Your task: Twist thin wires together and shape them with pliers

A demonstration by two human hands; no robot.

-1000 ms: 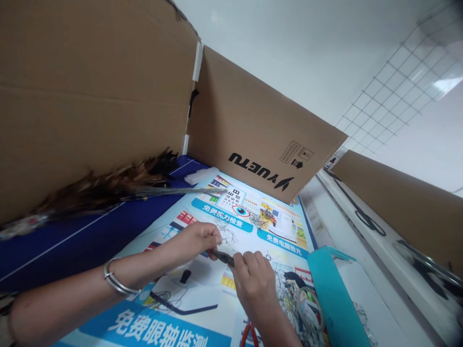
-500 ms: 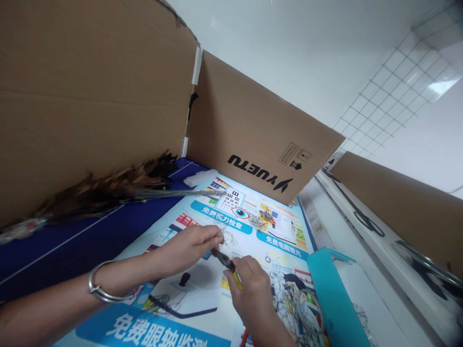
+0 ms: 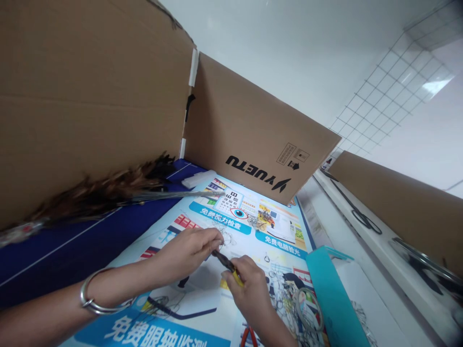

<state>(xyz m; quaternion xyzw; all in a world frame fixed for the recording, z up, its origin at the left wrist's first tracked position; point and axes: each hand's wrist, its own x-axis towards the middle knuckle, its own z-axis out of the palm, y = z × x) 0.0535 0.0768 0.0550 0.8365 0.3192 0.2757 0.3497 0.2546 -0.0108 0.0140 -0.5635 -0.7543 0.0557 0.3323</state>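
My left hand (image 3: 190,248), a silver bangle (image 3: 94,299) on its wrist, pinches a small piece of thin wire at its fingertips. My right hand (image 3: 249,289) is closed round a pair of small pliers (image 3: 226,262) with yellow handles. The dark jaws of the pliers point up-left and meet the left fingertips. Both hands hover over a printed blue-and-white poster (image 3: 231,226) lying flat on the table. Tangled bits of thin wire (image 3: 258,222) lie on the poster just beyond the hands.
Brown cardboard panels (image 3: 253,140) stand as walls at the left and back. A feather duster (image 3: 108,193) lies along the blue table. A teal box (image 3: 333,294) sits at the right, a tape roll (image 3: 307,308) and wire loops beside it. Red-handled pliers (image 3: 249,335) lie near the bottom edge.
My right hand has tilted the pliers so the yellow handle shows and the jaws point more steeply at the left fingertips. The view has shifted slightly.
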